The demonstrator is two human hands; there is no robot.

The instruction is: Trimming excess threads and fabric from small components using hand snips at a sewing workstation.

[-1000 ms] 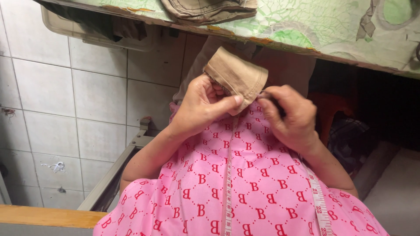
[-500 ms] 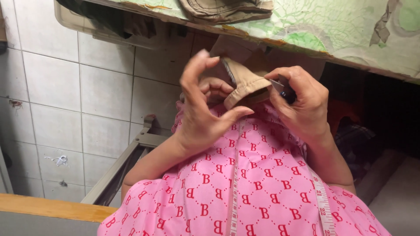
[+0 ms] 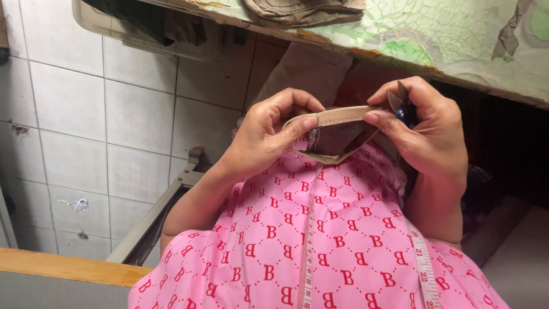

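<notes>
L hand [image 3: 266, 134] closed on left end of a small tan fabric piece [image 3: 334, 133], thumb pressed on stitched top edge. R hand [image 3: 426, 134] closed on right end of same piece, thumb on top, w/ small dark thread snips [image 3: 402, 105] tucked betw. fingers. Piece held up in front of chest, just below table edge, opened so darker inside shows. Under hands, pink patterned garment [image 3: 320, 246] w/ white measuring tape [image 3: 424, 266] hanging over it. Above, table w/ green patterned cover [image 3: 434, 34] and folded tan cloth [image 3: 303, 10] on it. White tiled floor [image 3: 74, 120] at left.
</notes>
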